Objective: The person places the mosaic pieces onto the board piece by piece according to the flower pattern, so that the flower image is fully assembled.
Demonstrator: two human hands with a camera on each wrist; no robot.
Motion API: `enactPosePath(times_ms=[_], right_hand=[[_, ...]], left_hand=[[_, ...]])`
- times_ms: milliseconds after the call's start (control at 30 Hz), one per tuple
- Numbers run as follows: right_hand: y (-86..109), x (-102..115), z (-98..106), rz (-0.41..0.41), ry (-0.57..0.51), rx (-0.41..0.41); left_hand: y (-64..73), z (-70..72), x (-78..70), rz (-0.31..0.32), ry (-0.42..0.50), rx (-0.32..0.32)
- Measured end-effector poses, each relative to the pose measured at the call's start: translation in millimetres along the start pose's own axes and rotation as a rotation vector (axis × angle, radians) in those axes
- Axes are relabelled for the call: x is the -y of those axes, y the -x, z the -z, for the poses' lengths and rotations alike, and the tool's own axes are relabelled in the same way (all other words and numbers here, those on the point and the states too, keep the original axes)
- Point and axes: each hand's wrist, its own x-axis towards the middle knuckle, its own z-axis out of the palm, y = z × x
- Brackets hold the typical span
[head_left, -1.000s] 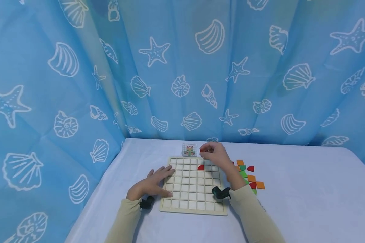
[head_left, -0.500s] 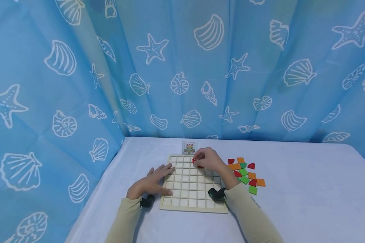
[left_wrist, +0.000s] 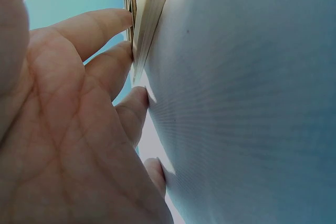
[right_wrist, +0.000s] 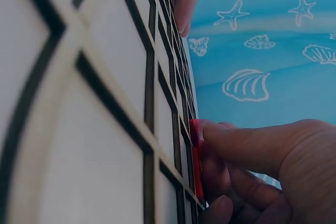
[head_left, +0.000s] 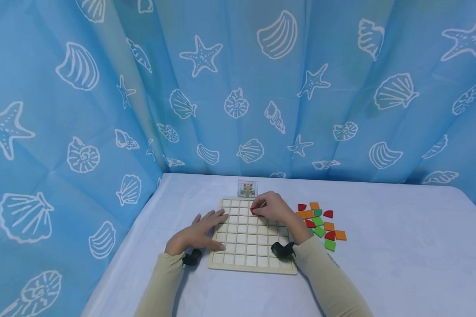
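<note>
Right grip [head_left: 270,207]: thumb and fingers drawn together, almost no gap, pinching a small red tile [head_left: 252,211] between thumb tip and fingertips. I have the tile over the upper part of the wooden grid board [head_left: 258,270], right of its middle. The right wrist view puts the tile against the grid bars; the fingers hide most of its outline, so I cannot tell its full shape or whether it sits inside a cell. More red shows just below the thumb; I cannot tell if it is a separate piece.

Left grip [head_left: 201,232]: fingers straight and spread, holding nothing. I have it resting along the board's left side, well to the left of the right grip; in the left wrist view fingertips touch the wooden edge.

Just beyond the right grip and slightly to its left, a pattern card [head_left: 247,188] lies past the board's far edge. To the right grip's right I log a cluster of loose tiles on the white-covered table [head_left: 400,246]: a red quarter-circle [head_left: 328,214], an orange square [head_left: 340,235] and a green tile [head_left: 330,245] among them. A blue shell-print curtain [head_left: 238,136] hangs beyond both grips.
</note>
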Motion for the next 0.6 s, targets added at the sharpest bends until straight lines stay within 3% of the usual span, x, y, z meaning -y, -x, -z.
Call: enactPosePath(times_ms=[400,600], right_hand=[[4.0,1.5,1.8,0.034,-0.046,0.071],[4.3,0.8,1.8,0.111,-0.021,0.098]], left_hand=[[0.8,1.7,-1.8,0.019,-0.016,0.008],[0.6,1.3,-0.9,0.011,-0.017,0.004]])
